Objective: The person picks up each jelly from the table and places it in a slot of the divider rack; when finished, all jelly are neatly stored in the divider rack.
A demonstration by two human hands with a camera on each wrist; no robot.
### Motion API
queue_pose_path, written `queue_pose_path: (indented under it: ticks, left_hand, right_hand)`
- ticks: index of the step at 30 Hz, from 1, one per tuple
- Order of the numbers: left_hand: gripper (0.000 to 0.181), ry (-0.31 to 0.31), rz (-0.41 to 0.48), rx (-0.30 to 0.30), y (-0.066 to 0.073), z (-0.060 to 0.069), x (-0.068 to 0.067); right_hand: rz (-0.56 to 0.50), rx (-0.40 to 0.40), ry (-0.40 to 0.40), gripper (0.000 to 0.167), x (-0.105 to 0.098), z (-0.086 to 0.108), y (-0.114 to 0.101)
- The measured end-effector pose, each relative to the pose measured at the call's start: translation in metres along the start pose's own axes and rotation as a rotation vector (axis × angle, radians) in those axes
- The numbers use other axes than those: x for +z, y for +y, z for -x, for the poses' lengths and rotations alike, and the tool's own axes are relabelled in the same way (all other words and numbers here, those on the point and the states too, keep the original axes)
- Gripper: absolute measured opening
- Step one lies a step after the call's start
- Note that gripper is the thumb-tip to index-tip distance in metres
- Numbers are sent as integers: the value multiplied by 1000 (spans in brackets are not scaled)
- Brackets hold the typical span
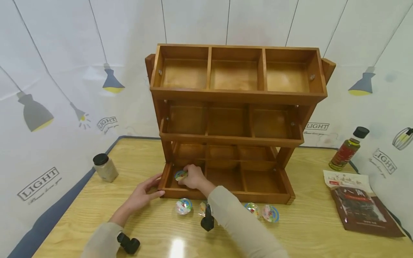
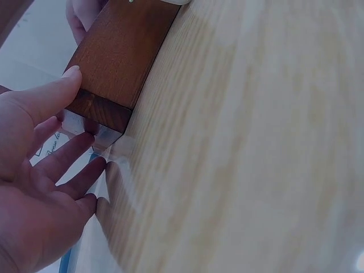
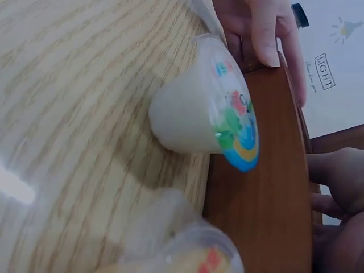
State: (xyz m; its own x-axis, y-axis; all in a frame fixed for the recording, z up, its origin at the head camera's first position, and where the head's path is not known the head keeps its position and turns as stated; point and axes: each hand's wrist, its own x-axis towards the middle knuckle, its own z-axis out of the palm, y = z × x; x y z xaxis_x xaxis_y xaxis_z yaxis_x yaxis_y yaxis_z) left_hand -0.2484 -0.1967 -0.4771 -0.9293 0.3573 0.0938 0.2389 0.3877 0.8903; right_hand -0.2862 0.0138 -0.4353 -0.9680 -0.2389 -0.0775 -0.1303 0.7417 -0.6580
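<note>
My right hand (image 1: 193, 176) reaches into the bottom-left compartment of a brown wooden rack (image 1: 226, 195) and holds a jelly cup (image 1: 180, 175) with a colourful lid. My left hand (image 1: 142, 196) touches the rack's front left corner. In the left wrist view its thumb lies against the wood, with the other fingers loosely spread beside the corner. On the table in front of the rack lies a second jelly cup (image 3: 182, 111), with a milky body. Near it is a yellowish cup (image 3: 199, 256), partly hidden in the head view by the right sleeve's wrist camera.
Two more jelly cups (image 1: 270, 213) lie right of my right forearm. A jar with a black lid (image 1: 105, 168) stands at left. At right are an oil bottle (image 1: 346, 152) and a brown food packet (image 1: 359, 208). The rack's upper tiers (image 1: 238, 94) overhang the bottom tray.
</note>
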Motion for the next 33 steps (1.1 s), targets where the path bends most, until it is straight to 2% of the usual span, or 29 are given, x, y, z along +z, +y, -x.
queue_pose_path:
  ticks: [4, 9, 14, 17, 21, 26, 30, 33]
  left_hand:
    - [64, 8, 13, -15, 0, 0, 2]
    - [65, 5, 18, -22, 1, 1, 1]
    - [65, 3, 16, -30, 4, 0, 1]
    - [64, 4, 10, -36, 4, 1, 1]
    - [65, 3, 18, -49, 3, 1, 2]
    - [65, -1, 14, -51, 1, 1, 3]
    - [65, 9, 17, -39, 0, 0, 3]
    - [65, 26, 19, -34, -1, 0, 5]
  right_hand:
    - [-92, 56, 50, 51, 5, -7, 2]
    - [-218, 40, 91, 52, 15, -16, 9]
    - [-310, 21, 71, 54, 18, -21, 14]
    - [-315, 6, 75, 57, 19, -20, 13]
    - [-237, -14, 93, 60, 15, -14, 11]
    - [-151, -62, 60, 57, -2, -1, 9]
    - [-236, -107, 45, 50, -32, 11, 12]
    - [-339, -142, 46, 47, -61, 29, 22]
